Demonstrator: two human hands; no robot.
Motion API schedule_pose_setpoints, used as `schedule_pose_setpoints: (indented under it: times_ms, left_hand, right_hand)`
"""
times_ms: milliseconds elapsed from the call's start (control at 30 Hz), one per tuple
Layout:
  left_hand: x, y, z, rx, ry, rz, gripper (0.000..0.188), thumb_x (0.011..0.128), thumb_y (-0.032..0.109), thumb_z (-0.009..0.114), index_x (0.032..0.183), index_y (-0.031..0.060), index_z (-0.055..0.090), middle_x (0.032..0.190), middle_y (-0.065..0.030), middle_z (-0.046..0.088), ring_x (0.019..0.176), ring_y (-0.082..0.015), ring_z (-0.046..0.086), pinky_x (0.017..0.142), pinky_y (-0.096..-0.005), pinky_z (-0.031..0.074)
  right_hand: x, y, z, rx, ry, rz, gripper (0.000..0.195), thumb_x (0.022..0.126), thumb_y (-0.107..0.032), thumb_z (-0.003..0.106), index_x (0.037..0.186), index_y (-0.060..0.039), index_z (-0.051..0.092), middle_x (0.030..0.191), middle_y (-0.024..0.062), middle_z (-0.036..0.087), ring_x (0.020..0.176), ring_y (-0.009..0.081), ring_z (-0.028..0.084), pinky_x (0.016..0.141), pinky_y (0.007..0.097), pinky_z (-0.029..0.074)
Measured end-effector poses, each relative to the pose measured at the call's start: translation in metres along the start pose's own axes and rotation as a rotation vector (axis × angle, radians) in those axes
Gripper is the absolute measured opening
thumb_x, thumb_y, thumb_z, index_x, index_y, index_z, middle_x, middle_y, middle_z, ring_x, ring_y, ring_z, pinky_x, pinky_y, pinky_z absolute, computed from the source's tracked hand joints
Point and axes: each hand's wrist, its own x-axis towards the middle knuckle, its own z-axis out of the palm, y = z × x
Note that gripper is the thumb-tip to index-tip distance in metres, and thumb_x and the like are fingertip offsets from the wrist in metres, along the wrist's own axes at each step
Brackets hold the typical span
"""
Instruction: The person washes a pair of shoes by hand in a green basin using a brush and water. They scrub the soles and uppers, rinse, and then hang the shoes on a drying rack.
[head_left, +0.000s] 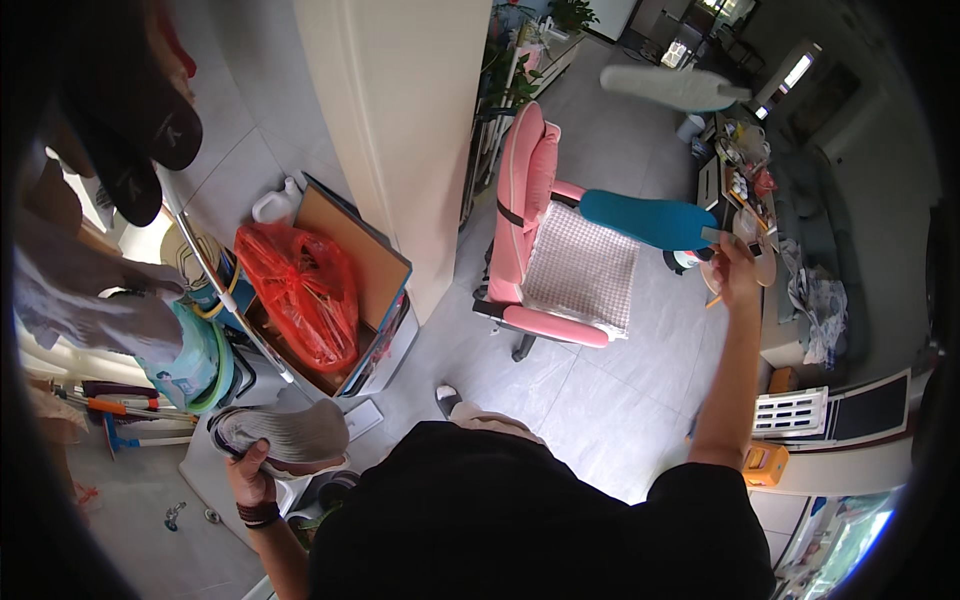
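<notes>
My left hand (251, 469) holds a bundle of light grey ribbed fabric (296, 435), which looks like socks, with darker and white layers under it. At the right, my raised right hand (733, 270) pinches a pale clip (711, 235) at the end of a teal insole (645, 217). Above that insole hangs a whitish insole (664, 86), also with a clip at its end. Dark sock-like pieces (169, 135) and grey fabric pieces (112, 307) hang at the left. A dark bracelet is on my left wrist.
A pink chair (517, 225) stands ahead, beyond a beige wall edge (397, 112). At the left are a box (352, 255) with a red plastic bag (300, 292), a metal pole (217, 285), a white jug (277, 202) and a green-rimmed basin (217, 375). A cluttered table (750, 217) is at the right.
</notes>
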Motion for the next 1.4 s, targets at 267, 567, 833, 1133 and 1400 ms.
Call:
schedule_pose_setpoints:
  times_ms: [267,567,833,1133,1400]
  left_hand:
    - [-0.006,0.011,0.029,0.052,-0.021,-0.077,0.044,0.072,-0.002,0.065,0.115,0.0025,0.055,0.099,-0.0062,0.063,0.091,-0.0208,0.061,0.083,-0.0335,0.048]
    - [-0.015,-0.003,0.003,0.014,-0.015,-0.055,0.051,0.071,-0.006,0.068,0.118,0.0038,0.052,0.105,-0.0056,0.061,0.097,-0.0201,0.059,0.089,-0.0339,0.046]
    - [-0.018,0.005,-0.031,0.093,0.030,-0.132,0.046,0.070,-0.006,0.066,0.114,0.0031,0.056,0.101,-0.0044,0.063,0.093,-0.0173,0.060,0.085,-0.0304,0.046]
    - [-0.009,0.004,-0.026,0.073,-0.003,-0.080,0.047,0.072,-0.005,0.066,0.117,0.0024,0.053,0.104,-0.0062,0.063,0.094,-0.0193,0.060,0.086,-0.0324,0.047]
    - [0.004,0.012,-0.012,0.085,-0.021,-0.136,0.049,0.072,-0.004,0.068,0.118,0.0021,0.052,0.101,-0.0079,0.063,0.083,-0.0199,0.063,0.069,-0.0310,0.053]
  right_hand:
    - [0.033,0.126,0.030,0.345,0.168,0.025,0.015,0.091,-0.018,0.058,0.094,-0.0039,0.061,0.075,0.0049,0.063,0.065,0.0125,0.061,0.054,0.0212,0.047]
    - [-0.003,0.134,0.082,0.012,0.329,-0.139,0.034,0.094,-0.030,0.054,0.106,0.0020,0.054,0.092,0.0115,0.061,0.074,0.0165,0.062,0.065,0.0256,0.054]
    - [-0.021,0.176,0.093,0.033,0.385,-0.169,0.040,0.094,-0.029,0.054,0.116,0.0037,0.052,0.092,0.0128,0.062,0.075,0.0190,0.063,0.067,0.0253,0.055]
    - [0.014,0.179,0.111,-0.177,0.445,-0.191,0.026,0.093,-0.024,0.056,0.101,0.0009,0.060,0.076,0.0062,0.064,0.050,0.0109,0.057,0.039,0.0227,0.039]
    - [0.020,0.168,0.122,-0.220,0.471,-0.181,0.026,0.093,-0.023,0.057,0.092,0.0024,0.062,0.069,0.0061,0.063,0.051,0.0114,0.059,0.043,0.0236,0.041]
